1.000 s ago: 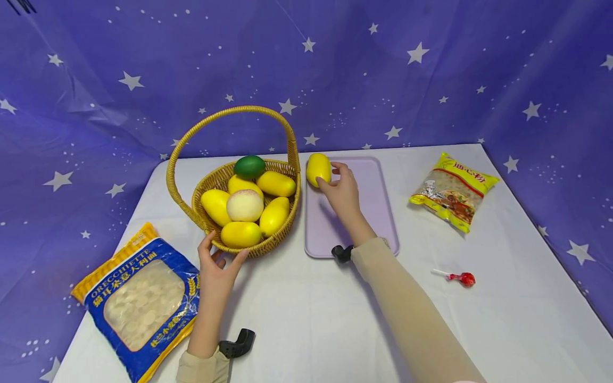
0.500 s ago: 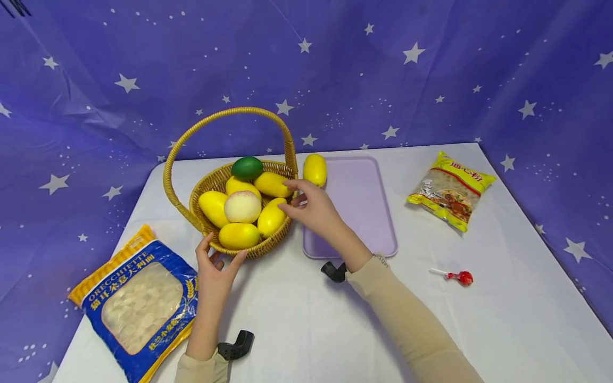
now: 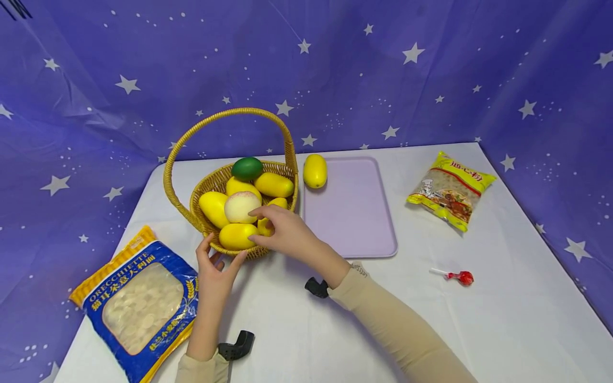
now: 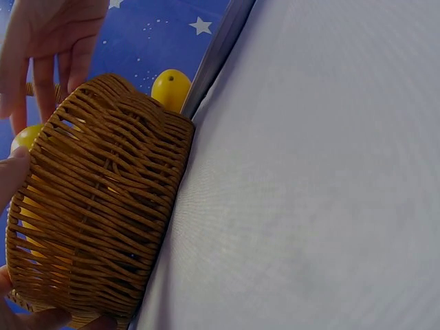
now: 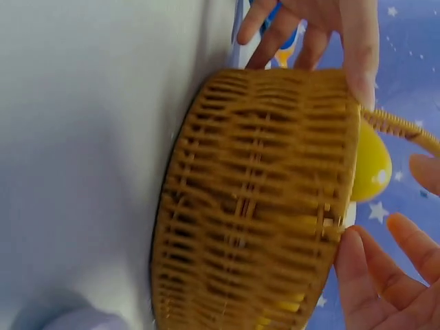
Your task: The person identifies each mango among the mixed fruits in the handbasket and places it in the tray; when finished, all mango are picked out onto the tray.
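My left hand (image 3: 215, 279) holds the near-left edge of the woven basket (image 4: 103, 199), its thumb at the rim and its other fingers against the outside wall. Over the basket's near-right side, my right hand (image 3: 292, 231) spreads its thumb and index finger and grips nothing. Those fingertips are close to the pale peach (image 3: 239, 205) and the front yellow mango (image 3: 237, 236); whether they touch is unclear. Several yellow mangoes and a dark green fruit (image 3: 247, 168) fill the basket. The right hand partly covers the right-hand mango (image 3: 279, 202).
A lilac tray (image 3: 354, 218) lies right of the basket, with one yellow mango (image 3: 315, 171) at its back-left corner. A blue orecchiette bag (image 3: 143, 303) is at left. A yellow pasta bag (image 3: 452, 191) and a red lollipop (image 3: 464, 277) lie at right.
My right hand has let go of the mango on the tray and moved left and nearer, over the basket's front fruit. My left hand has stayed at the basket edge.
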Demonstrator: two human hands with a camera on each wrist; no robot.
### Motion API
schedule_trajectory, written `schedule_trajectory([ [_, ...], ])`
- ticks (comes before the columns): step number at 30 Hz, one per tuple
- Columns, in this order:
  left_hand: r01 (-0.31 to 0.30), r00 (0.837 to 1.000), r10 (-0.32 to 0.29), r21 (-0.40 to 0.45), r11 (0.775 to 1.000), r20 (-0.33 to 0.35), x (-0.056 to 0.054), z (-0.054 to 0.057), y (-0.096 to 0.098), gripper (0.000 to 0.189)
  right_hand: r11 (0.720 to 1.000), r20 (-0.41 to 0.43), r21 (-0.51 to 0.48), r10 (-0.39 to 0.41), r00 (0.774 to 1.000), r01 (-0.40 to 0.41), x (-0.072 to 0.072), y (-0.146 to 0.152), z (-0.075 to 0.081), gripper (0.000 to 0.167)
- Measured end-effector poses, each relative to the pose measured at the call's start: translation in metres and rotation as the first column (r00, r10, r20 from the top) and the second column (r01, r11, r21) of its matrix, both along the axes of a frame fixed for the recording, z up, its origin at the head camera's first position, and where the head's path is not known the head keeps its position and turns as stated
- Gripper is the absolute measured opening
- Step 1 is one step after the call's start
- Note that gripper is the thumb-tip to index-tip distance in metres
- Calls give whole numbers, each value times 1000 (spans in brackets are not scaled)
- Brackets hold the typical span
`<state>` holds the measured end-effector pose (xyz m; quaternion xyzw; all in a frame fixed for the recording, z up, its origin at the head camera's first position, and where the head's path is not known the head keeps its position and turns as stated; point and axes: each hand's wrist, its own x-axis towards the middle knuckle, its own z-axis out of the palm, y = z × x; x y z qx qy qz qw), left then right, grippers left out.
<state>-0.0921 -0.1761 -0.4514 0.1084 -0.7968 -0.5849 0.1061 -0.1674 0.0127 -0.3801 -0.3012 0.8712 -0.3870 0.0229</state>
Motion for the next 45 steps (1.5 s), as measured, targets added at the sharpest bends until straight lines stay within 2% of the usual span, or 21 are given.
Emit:
schedule_trajectory([
  [3,10,1000,-10,6,1000,-5,0,1,0,82,997,-34,79,15,999,-12,3,-8,0,47],
  [6,18,1000,-18,17,1000,11,2,10,3,81,988,-61,155,21,998,-11,5,-14,0,48],
  [9,17,1000,-17,21,1000,21,2,9,2,81,979,-89,205,16,996,3,7,-19,0,48],
  [13,13,1000,-13,15,1000,15,-1,0,-1,83,970,-119,242,0,993,30,9,-23,-3,49],
  [19,11,1000,-11,17,1000,12,-1,1,0,83,970,-125,239,-18,992,47,8,-25,-7,48],
  [26,7,1000,-7,17,1000,3,-1,0,1,82,983,-103,181,-14,995,32,7,-22,-9,47],
  [34,-5,1000,5,-2,1000,-9,-2,-1,2,81,997,-31,74,-27,999,30,4,-17,-8,48],
  [40,-13,1000,13,-14,1000,7,-2,-1,1,81,998,24,-52,-25,999,26,2,-10,-6,48],
  [45,-18,1000,18,-15,1000,23,-1,-1,1,83,976,94,-216,-8,996,28,2,-3,-1,47],
])
